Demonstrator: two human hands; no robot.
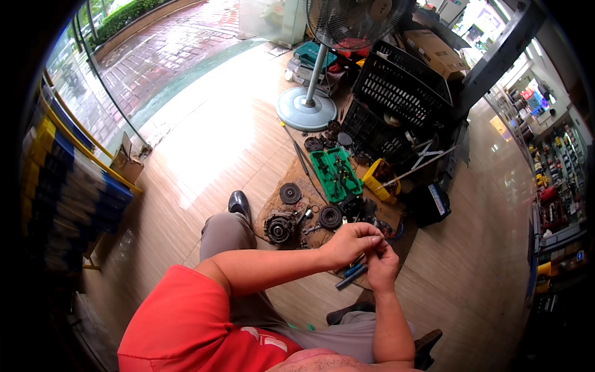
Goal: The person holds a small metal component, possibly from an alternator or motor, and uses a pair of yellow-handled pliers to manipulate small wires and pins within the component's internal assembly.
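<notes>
Pinched close, left hand (352, 243) and right hand (383, 268) meet around a small, mostly hidden piece (385, 242), with the green case (331, 162) at their eleven o'clock; a light, steady pinch would likely serve best.

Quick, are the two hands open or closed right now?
Bare left hand: closed, fingers pinched together; can't tell whether it holds something small.
Bare right hand: closed, fingers bent up against the left's; can't tell what, if anything, it holds.

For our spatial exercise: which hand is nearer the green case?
Left. The left hand is on the near side of the green case; the right hand farther back, rightward.
</notes>
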